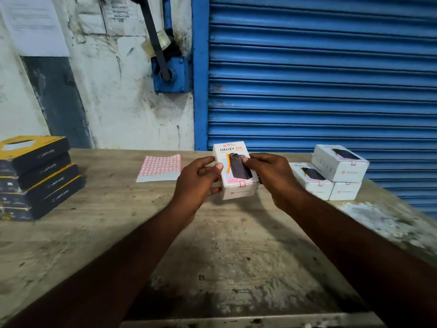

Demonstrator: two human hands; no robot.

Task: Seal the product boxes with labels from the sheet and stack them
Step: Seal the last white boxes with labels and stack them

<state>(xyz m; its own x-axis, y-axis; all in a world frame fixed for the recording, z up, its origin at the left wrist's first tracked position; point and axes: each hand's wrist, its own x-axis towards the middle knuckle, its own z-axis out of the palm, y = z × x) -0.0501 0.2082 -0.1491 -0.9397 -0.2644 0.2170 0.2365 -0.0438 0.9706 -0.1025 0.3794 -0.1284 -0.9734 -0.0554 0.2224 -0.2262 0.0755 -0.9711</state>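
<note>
The person stands at the table (212,245) with a white box (236,171) held between both hands, out toward the middle of the far edge. The left hand (197,181) grips the box's left side, fingers curled round it and the thumb (218,165) lying on the printed top face. The right hand (274,176) grips the opposite side in the same way, its thumb (244,160) on the top face beside the pictured device. The box sits snug between the two palms, its near end pointing back at the person. From here I cannot tell whether its underside touches the table.

A red-bordered label (242,183) is folded over the box's near top edge, across the closed flap (the box is shut, so its contents do not show).

The label sheet (162,167) lies flat near the far edge, just left of the left hand and apart from it. Toward the right edge stands a stack of white boxes (331,183), two side by side below and one across the top, all closed, each with a red label over an edge. At the left edge is a pile of dark boxes (37,176) with yellow trim, four high and slightly fanned. The top one has a cut-out window in its lid.

Behind the table hangs a blue shutter (319,67).
</note>
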